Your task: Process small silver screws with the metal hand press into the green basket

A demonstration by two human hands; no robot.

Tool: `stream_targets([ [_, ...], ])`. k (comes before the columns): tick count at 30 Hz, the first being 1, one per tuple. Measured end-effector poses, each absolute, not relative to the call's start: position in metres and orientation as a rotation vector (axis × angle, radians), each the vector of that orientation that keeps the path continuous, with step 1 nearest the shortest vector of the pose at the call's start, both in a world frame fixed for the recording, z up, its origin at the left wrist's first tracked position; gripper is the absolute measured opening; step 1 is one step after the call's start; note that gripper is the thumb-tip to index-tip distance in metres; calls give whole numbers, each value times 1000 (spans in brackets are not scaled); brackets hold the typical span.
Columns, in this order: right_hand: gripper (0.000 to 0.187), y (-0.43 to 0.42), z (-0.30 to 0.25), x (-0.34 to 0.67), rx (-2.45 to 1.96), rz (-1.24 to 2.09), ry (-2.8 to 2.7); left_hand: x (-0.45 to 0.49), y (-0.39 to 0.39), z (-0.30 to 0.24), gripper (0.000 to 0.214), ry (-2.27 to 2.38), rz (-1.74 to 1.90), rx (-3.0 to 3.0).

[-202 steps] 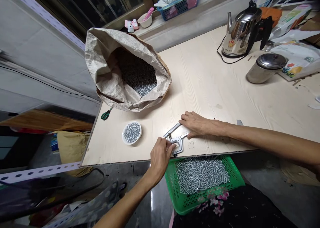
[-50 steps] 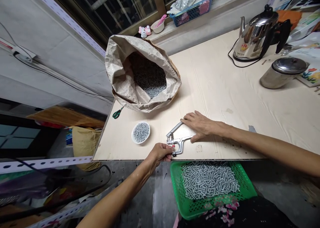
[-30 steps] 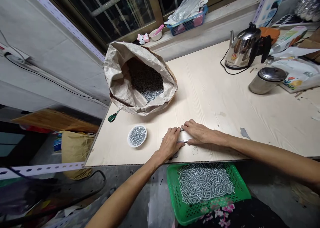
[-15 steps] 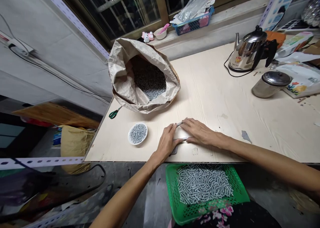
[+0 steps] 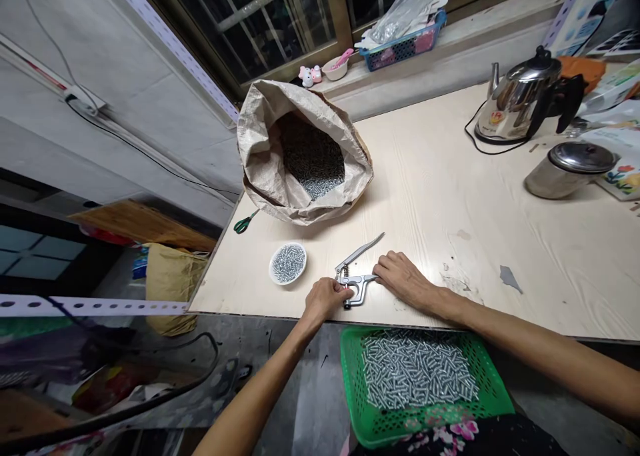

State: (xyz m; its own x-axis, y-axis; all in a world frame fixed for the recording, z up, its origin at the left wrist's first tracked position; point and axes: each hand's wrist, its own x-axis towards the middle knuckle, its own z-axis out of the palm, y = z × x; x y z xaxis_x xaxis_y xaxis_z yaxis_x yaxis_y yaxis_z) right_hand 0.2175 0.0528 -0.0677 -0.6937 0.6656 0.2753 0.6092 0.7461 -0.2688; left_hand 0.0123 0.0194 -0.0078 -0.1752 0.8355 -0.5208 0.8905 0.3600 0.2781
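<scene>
Metal pliers (image 5: 356, 269) lie near the front edge of the pale wooden table (image 5: 450, 196), their upper handle raised and spread apart from the lower one. My left hand (image 5: 323, 297) is pinched at the pliers' jaw, fingers closed on something too small to make out. My right hand (image 5: 401, 278) lies on the lower handle and presses it to the table, fingers curled over it. A small white dish (image 5: 288, 263) of silver metal pieces sits just left of the pliers. Below the table edge a green basket (image 5: 367, 423) holds many of the same silver pieces.
A large open paper sack (image 5: 265, 169) of metal pieces stands at the back left. Green-handled scissors (image 5: 246, 223) lie beside it. A steel kettle (image 5: 520, 96) and a lidded steel pot (image 5: 567, 169) stand at the far right. A window sill (image 5: 450, 36) carries a blue basket.
Both hands pressed the pliers' handles together half a second ago. Now the upper handle has sprung up, my left hand has dropped back to the jaw, my right stays on the lower handle.
</scene>
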Motion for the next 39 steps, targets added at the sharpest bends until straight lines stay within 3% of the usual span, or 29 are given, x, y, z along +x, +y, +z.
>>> stream_targets([
  [7, 14, 53, -73, 218, -912, 253, -2530, 4, 13, 14, 16, 2043, -323, 1915],
  [14, 13, 53, -76, 219, -892, 288, -2480, 23, -43, 44, 16, 1708, -27, 2053],
  [20, 13, 54, -80, 217, -874, 235, -2481, -52, 11, 36, 19, 2395, 74, 1876],
  [28, 13, 54, -83, 217, -877, 230, -2485, -97, 48, 23, 31, 2688, 4, 1685],
  [39, 14, 54, -81, 217, -871, 208, -2509, -114, 29, 23, 17, 2389, -40, 1923],
])
